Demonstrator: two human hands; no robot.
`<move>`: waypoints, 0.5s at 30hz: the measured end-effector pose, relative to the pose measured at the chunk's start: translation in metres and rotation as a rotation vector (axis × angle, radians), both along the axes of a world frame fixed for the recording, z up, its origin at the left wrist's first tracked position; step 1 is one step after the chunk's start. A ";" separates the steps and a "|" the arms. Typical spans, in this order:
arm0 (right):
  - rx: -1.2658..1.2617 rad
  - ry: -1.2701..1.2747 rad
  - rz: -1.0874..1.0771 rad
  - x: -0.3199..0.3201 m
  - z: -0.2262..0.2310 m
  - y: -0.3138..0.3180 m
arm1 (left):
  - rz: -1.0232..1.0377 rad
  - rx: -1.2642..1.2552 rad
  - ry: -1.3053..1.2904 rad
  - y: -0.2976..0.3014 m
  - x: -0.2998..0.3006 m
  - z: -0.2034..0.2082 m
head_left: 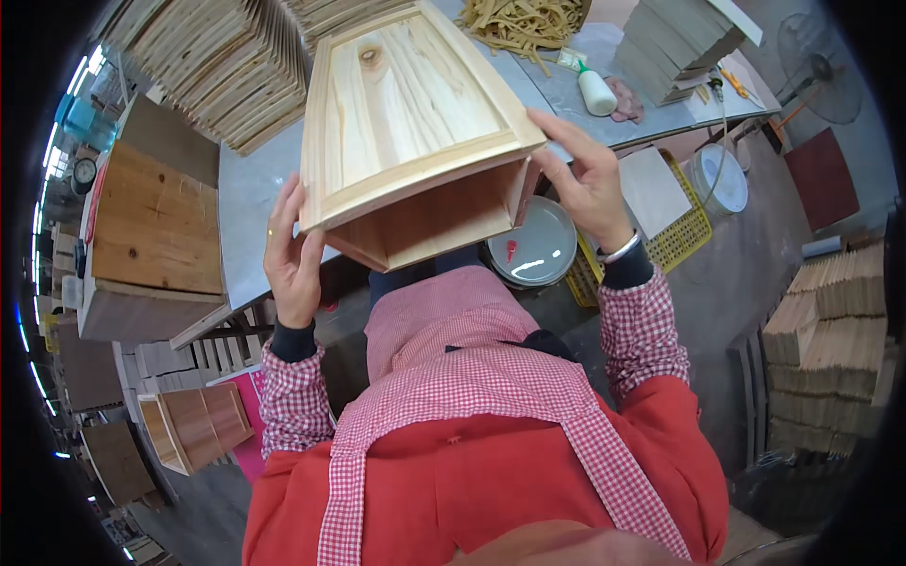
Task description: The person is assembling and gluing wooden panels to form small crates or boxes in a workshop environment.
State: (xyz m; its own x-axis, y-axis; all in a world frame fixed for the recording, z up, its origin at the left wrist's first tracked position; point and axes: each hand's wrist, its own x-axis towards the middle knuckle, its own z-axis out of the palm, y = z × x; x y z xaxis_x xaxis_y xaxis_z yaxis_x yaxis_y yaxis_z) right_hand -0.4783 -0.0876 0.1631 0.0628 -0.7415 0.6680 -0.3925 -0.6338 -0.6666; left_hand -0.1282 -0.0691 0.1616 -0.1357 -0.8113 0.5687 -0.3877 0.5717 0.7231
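Pale wood forms the box (415, 108) gripped from both sides by left hand (294, 267) and right hand (595, 189) — the left's contact unclear.

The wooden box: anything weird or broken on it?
One dark, round knot stands out on top of the wooden box, near its far end, because the wood around it is paler. No break shows.

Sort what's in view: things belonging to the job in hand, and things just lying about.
In the job:
pale wooden open-ended box, held between left hand and right hand

Apparently just lying about:
green-capped white plastic bottle
yellow perforated plastic basket
grey caged fan
stacked pale wooden pieces (possibly related, but untouched)
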 end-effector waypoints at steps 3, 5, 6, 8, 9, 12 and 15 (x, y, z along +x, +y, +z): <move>0.091 -0.131 0.071 0.001 -0.007 -0.001 | -0.014 0.027 -0.024 0.002 0.003 0.001; -0.026 0.017 0.071 -0.002 0.001 -0.002 | -0.031 0.052 -0.046 0.004 0.006 0.002; -0.084 0.092 0.072 -0.004 0.005 -0.004 | -0.030 0.055 -0.051 0.005 0.007 0.001; -0.079 0.103 0.103 -0.009 0.012 -0.009 | -0.043 0.084 -0.005 0.008 0.010 -0.001; -0.078 0.118 0.135 -0.010 0.015 -0.010 | -0.049 0.102 0.020 0.010 0.013 -0.002; -0.067 0.135 0.186 -0.012 0.021 -0.017 | -0.058 0.119 0.026 0.008 0.019 0.002; -0.083 0.139 0.224 -0.016 0.017 -0.034 | -0.020 0.154 0.046 0.015 0.020 0.002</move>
State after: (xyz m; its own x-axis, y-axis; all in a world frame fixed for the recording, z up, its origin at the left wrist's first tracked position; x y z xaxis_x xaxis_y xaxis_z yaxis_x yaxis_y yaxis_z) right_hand -0.4944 -0.1213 0.1799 0.3144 -0.6419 0.6994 -0.3210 -0.7652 -0.5580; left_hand -0.1081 -0.0537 0.1637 -0.1294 -0.8869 0.4436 -0.3414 0.4598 0.8198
